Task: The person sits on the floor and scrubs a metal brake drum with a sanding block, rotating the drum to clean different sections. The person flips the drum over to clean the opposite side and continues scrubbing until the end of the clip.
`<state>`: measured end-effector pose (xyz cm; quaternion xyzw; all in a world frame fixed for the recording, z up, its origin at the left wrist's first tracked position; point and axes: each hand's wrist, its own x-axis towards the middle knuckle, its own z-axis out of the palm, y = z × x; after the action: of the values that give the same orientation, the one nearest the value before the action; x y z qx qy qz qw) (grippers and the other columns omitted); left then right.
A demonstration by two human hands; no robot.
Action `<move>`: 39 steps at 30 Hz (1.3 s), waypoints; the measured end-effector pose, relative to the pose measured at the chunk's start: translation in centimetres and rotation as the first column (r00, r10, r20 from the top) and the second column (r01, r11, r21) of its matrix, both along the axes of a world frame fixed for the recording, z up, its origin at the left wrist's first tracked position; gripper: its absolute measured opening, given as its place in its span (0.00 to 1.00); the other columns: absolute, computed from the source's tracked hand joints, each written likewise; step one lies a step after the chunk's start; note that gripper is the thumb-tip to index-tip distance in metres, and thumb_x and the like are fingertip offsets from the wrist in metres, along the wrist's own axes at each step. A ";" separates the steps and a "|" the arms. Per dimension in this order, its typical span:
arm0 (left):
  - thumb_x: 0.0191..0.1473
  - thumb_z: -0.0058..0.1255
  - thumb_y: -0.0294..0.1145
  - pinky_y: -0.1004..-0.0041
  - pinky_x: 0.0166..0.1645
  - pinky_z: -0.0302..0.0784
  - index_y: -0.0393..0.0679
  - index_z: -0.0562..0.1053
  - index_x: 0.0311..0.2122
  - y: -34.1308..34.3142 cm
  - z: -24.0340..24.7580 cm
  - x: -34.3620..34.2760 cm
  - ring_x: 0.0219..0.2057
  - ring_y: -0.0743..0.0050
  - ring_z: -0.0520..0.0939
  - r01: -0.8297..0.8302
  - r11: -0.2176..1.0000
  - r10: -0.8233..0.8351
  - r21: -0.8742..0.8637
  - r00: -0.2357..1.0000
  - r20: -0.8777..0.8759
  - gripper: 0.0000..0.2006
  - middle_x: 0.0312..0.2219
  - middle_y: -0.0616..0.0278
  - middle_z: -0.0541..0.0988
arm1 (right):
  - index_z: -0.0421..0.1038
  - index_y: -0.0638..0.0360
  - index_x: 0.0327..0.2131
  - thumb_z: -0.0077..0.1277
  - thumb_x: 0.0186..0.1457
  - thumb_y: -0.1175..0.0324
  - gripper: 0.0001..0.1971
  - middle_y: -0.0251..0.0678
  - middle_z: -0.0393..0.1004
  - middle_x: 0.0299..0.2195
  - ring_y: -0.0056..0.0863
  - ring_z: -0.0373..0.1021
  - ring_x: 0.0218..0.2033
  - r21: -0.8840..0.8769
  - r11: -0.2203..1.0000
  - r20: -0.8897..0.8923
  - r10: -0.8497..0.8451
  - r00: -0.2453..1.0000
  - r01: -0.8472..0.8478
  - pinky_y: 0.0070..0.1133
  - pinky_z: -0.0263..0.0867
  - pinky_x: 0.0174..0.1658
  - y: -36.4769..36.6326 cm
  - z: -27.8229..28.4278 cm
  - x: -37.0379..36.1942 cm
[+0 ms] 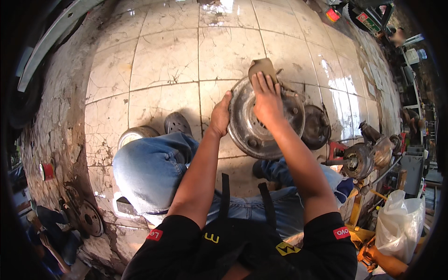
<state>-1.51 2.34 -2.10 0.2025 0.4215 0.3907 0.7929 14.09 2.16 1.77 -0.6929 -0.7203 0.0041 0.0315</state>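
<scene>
Metal drum (254, 131): round, ridged, scuffed, between both hands.
Left hand (220, 115): clamped on the drum's left rim.
Right hand (268, 100): fingers stretched over the brown sheet (261, 66), matte and bent, at the drum's far rim; cannot tell whether it grips.
Tiles (163, 60): cracked, glossy, beneath the drum.
</scene>
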 end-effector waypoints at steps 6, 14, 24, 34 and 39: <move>0.60 0.43 0.55 0.69 0.53 0.71 0.35 0.65 0.57 1.0 -3.3 0.3 0.48 0.64 0.76 -0.005 1.000 0.003 0.030 0.996 0.087 0.32 0.50 0.53 0.73 | 0.48 0.57 0.65 0.44 0.51 0.79 0.36 0.40 0.44 0.68 0.41 0.41 0.68 -0.073 0.994 0.008 0.083 0.996 -0.083 0.39 0.40 0.68 0.2 0.0 0.3; 0.59 0.46 0.56 0.69 0.54 0.70 0.34 0.66 0.56 0.6 -1.9 0.0 0.49 0.65 0.75 -0.025 1.000 0.024 0.010 0.997 0.072 0.33 0.50 0.52 0.73 | 0.48 0.55 0.65 0.46 0.48 0.81 0.39 0.38 0.44 0.68 0.39 0.41 0.68 -0.112 0.986 -0.062 0.120 0.991 -0.126 0.37 0.37 0.69 -0.6 0.6 0.1; 0.60 0.44 0.56 0.71 0.54 0.69 0.35 0.66 0.57 0.5 -1.8 0.1 0.48 0.67 0.74 -0.021 1.000 0.017 0.022 0.990 0.138 0.32 0.51 0.55 0.73 | 0.60 0.60 0.59 0.48 0.42 0.82 0.35 0.42 0.57 0.62 0.45 0.56 0.61 0.009 0.994 -0.276 0.103 0.956 -0.105 0.38 0.52 0.63 -0.3 1.3 0.6; 0.59 0.43 0.57 0.71 0.53 0.70 0.35 0.66 0.57 0.8 -3.1 0.2 0.48 0.66 0.75 0.018 0.998 -0.022 0.054 0.996 0.083 0.33 0.50 0.55 0.73 | 0.50 0.56 0.64 0.40 0.56 0.76 0.31 0.42 0.47 0.67 0.40 0.43 0.68 -0.004 0.995 0.026 0.095 0.995 -0.095 0.38 0.48 0.65 1.5 -0.7 0.8; 0.61 0.41 0.56 0.72 0.53 0.69 0.31 0.67 0.55 0.7 -2.9 0.3 0.48 0.66 0.74 0.002 0.999 -0.006 0.047 0.996 0.091 0.33 0.50 0.51 0.73 | 0.49 0.57 0.65 0.40 0.57 0.76 0.31 0.41 0.46 0.67 0.41 0.43 0.68 -0.096 0.987 0.096 0.141 0.985 -0.132 0.38 0.46 0.66 0.9 0.5 0.2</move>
<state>-1.22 3.03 -4.98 0.2039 0.3751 0.4079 0.8071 14.32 3.01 2.31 -0.6419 -0.7659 0.0029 -0.0371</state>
